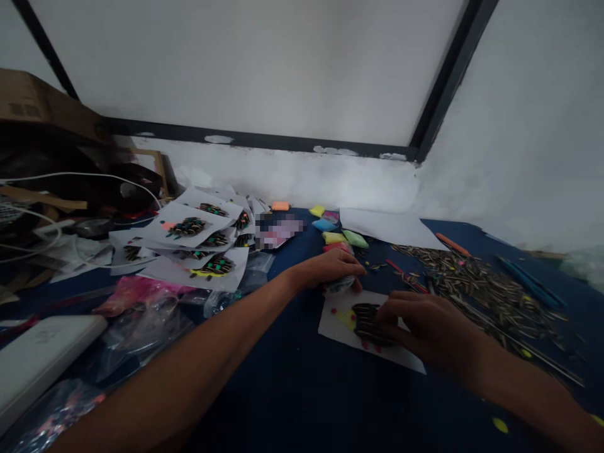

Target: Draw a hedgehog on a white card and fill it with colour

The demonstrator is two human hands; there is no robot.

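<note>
The card (329, 324) lies on the blue surface (283, 390), right of its middle, with a yellow shape near the card's left corner and dark seeds (367, 321) packed in rows beside it. The right hand (419, 321) reaches over the card's right part, fingers bent and nearly together, their tips at the seeds; whether a seed is pinched I cannot tell. The left hand (337, 267) is just beyond the card's far edge, fingers curled down over clear plastic (340, 285); how firmly it has hold of this, if at all, cannot be told. Coloured packs (335, 238) and a white sheet (387, 226) lie along the surface's far edge, a heap of seeds (486, 283) toward its right edge, and a pile of cards (219, 228) toward its far left corner.
</note>
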